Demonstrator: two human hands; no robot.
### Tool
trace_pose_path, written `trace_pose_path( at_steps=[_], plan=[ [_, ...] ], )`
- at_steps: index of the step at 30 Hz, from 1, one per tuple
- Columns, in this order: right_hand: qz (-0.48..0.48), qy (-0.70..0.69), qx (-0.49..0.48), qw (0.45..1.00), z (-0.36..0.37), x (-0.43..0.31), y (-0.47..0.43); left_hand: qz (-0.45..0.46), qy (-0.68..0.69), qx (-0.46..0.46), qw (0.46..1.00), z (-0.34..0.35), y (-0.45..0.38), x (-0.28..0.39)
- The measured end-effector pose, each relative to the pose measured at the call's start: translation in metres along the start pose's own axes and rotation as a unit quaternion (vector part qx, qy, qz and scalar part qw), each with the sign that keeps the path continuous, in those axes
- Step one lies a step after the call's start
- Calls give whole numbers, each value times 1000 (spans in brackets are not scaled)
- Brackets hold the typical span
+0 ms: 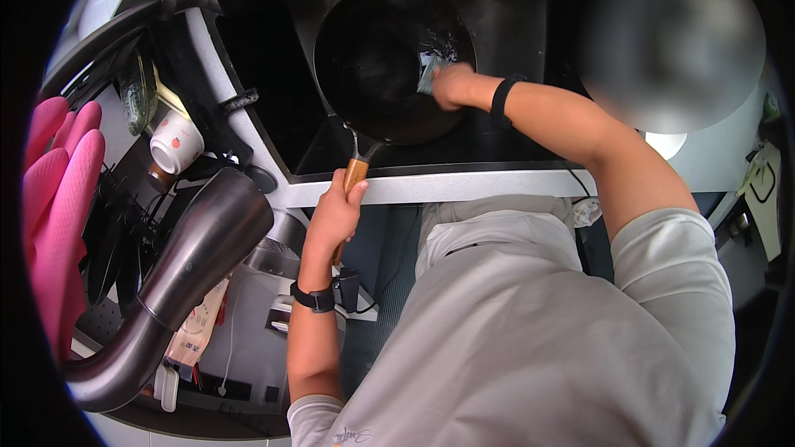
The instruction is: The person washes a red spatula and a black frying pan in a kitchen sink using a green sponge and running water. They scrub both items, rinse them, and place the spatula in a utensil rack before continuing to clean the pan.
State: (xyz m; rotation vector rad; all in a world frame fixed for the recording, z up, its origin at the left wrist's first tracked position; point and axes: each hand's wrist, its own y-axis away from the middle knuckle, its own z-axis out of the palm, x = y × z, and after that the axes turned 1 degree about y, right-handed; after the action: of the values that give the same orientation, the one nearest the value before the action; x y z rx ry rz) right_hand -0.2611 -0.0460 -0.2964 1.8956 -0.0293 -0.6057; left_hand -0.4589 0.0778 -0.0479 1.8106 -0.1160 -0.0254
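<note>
My left hand (335,214) is closed around the wooden handle (356,175) of a dark wok (372,68). The wok rests on the black cooktop (509,143), its handle reaching over the front edge. Inside the wok, near its right side, my right hand (452,85) presses a small greenish-grey pad or cloth (427,79) against the surface. Its fingers are slightly blurred, and they partly cover the pad. Shiny wet-looking streaks show on the metal just above it.
At the left are pink rubber gloves (62,217), a brushed-metal tap (205,242) and a white cup (177,141) with fruit prints. A wrapped cucumber (138,93) lies behind the cup. A round blurred patch hides the right end of the cooktop. The white counter edge (397,187) runs before me.
</note>
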Motion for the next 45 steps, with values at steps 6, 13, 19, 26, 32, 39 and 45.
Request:
trace_pose_path(
  at_steps=[6,13,19,26,32,39,45],
  plan=[
    [-46,-34,-46,997,-3,-20,4,0,-18,5,1000,-2,1,0],
    [115,176,436,875,-43,54,-55,12,-25,13,1000,-1,2,5],
    [4,47,523,851,-66,36,-67,0,-25,10,1000,-2,2,5],
    [81,-12,-42,996,-1,16,7,3,-28,11,1000,0,-3,-2],
    [-67,-186,109,974,-16,-34,-42,9,-14,14,1000,1,0,-2],
    [-65,-460,325,824,-75,-50,-63,9,-32,26,999,2,3,1],
    [-199,-57,23,978,-20,-18,11,-11,1,-2,1000,-4,-2,-8]
  ],
)
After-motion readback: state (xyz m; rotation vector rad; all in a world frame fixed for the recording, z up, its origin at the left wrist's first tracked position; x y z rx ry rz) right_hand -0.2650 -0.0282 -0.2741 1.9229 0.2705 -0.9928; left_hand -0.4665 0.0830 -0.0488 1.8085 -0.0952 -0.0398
